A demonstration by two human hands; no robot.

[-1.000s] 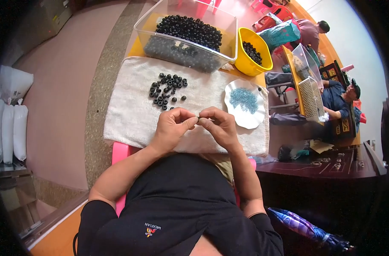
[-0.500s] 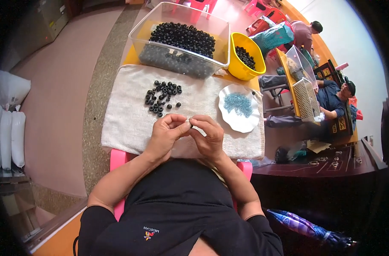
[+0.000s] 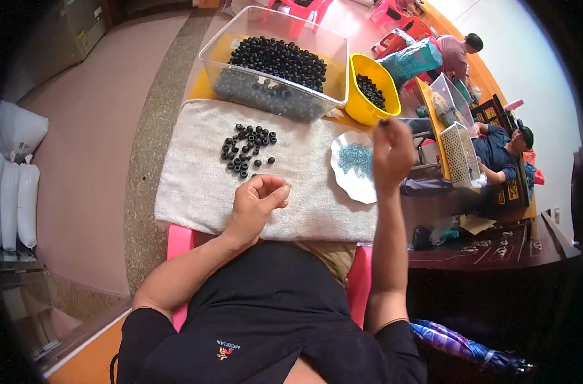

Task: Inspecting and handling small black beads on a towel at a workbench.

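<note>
My right hand [image 3: 393, 153] is raised beside the yellow bin [image 3: 353, 86], its fingers pinched on a small black bead [image 3: 384, 123]. Below the bin, a scalloped white plate [image 3: 362, 191] carries a scatter of tiny clear-blue pieces [image 3: 355, 159]; my right hand covers its right edge. My left hand [image 3: 259, 203] stays low over the white towel [image 3: 195, 185], thumb and forefinger pressed together. Whatever that pinch holds, if anything, is too small to make out. Just beyond it lies a loose group of black beads [image 3: 245, 148] with holes.
A clear plastic tub [image 3: 208, 57] full of black beads [image 3: 278, 61] stands at the back of the table. Further right, two people sit by another table with a perforated white basket [image 3: 459, 153]. White sacks [image 3: 28, 205] stand at the left.
My hands were together over the towel. My right hand has moved away, right and up, toward the yellow bin with the black bead. My left hand has barely moved.
</note>
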